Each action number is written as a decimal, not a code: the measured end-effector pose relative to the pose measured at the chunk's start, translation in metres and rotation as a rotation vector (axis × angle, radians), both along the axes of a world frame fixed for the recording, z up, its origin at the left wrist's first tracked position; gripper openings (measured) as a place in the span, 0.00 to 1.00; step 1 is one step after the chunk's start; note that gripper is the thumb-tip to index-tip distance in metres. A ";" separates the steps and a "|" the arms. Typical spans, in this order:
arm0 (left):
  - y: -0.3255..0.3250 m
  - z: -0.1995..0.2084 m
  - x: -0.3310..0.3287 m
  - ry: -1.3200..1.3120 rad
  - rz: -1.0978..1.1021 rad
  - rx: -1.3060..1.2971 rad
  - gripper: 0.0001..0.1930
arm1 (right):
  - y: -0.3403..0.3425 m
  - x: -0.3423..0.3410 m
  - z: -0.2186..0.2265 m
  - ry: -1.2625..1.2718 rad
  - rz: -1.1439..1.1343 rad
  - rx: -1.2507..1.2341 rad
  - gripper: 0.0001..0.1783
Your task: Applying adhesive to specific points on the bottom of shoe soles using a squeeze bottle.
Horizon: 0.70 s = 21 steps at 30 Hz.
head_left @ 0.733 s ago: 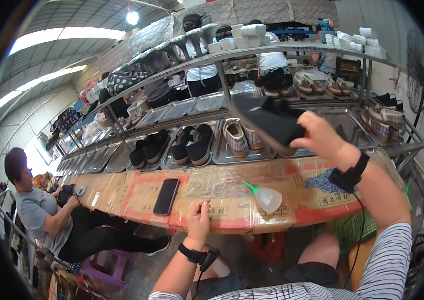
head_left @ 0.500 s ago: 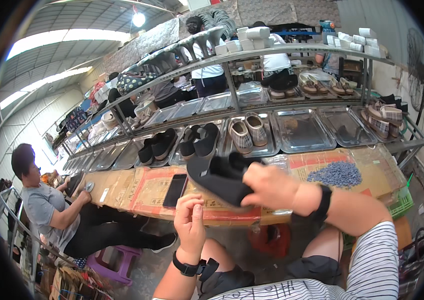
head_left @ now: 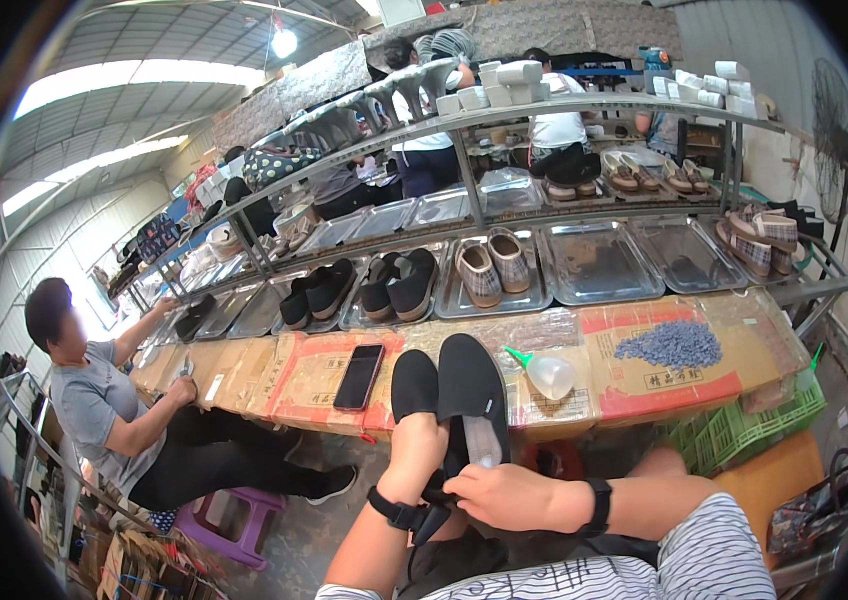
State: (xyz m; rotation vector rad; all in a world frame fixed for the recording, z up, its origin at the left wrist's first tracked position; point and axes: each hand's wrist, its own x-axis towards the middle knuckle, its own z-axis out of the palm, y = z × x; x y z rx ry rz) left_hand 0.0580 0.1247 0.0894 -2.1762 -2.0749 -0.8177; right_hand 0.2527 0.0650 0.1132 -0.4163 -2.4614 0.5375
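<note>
Two black slip-on shoes are side by side at the front of the cardboard-covered table, toes pointing away from me. My left hand (head_left: 418, 447) is closed at the heel end of the left black shoe (head_left: 414, 385), its fingertips mostly hidden. At the heel of the right black shoe (head_left: 468, 375), my right hand (head_left: 506, 497) pinches the rim, and a pale insole shows inside that shoe. A phone (head_left: 359, 378) lies left of the shoes. To their right rests a translucent squeeze bottle (head_left: 552, 378) with a green nozzle.
Blue-grey pellets (head_left: 669, 345) are heaped on the table at right. Behind run metal trays (head_left: 599, 262), some bearing black shoes (head_left: 399, 282) and plaid shoes (head_left: 493, 268). A green crate (head_left: 744, 430) stands lower right. A seated co-worker (head_left: 94, 400) is at left beside a purple stool (head_left: 244, 525).
The black shoes have turned from sideways in my right hand to toes-away. My left hand has come onto one of them. The squeeze bottle shows now. The co-worker's arm has reached toward the trays.
</note>
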 end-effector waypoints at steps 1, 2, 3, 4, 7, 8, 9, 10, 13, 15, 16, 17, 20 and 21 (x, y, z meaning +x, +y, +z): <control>-0.006 0.006 0.001 -0.059 -0.055 0.017 0.13 | 0.004 0.011 0.005 0.183 0.011 0.098 0.11; -0.013 0.010 -0.001 -0.058 -0.053 0.014 0.13 | 0.004 0.023 0.016 0.243 -0.092 0.101 0.10; -0.021 0.012 -0.003 -0.188 -0.089 0.036 0.12 | 0.012 0.032 0.016 0.319 -0.213 0.132 0.11; -0.030 0.016 -0.003 -0.322 -0.123 0.059 0.11 | 0.021 0.042 0.019 0.375 -0.297 0.186 0.11; -0.050 0.016 0.003 -0.956 -0.204 -0.011 0.12 | 0.047 0.068 0.001 0.270 -0.742 0.178 0.18; -0.055 0.019 0.009 -1.373 -0.219 -0.069 0.14 | 0.053 0.071 -0.004 0.266 -0.743 0.172 0.18; -0.060 0.028 0.014 -1.902 -0.400 -0.243 0.21 | 0.057 0.072 -0.009 0.208 -0.835 0.179 0.23; -0.067 0.042 0.026 -2.028 -0.399 -0.252 0.26 | 0.061 0.073 -0.014 0.147 -0.925 0.190 0.27; -0.064 0.042 0.016 -2.036 -0.380 -0.254 0.26 | 0.074 0.069 -0.033 0.126 -0.947 0.188 0.37; -0.075 0.027 0.007 -2.042 -0.359 -0.256 0.26 | 0.087 0.066 -0.043 0.129 -0.962 0.216 0.38; -0.078 0.024 0.005 -2.048 -0.340 -0.252 0.26 | 0.095 0.065 -0.049 0.152 -0.964 0.143 0.39; -0.079 0.021 0.004 -2.055 -0.328 -0.251 0.26 | 0.102 0.064 -0.053 0.175 -0.970 0.073 0.40; -0.074 0.016 0.005 -2.080 -0.292 -0.254 0.26 | 0.119 0.065 -0.062 0.223 -0.971 0.133 0.42; -0.074 0.013 0.005 -2.090 -0.283 -0.258 0.26 | 0.120 0.068 -0.063 0.247 -0.970 0.114 0.40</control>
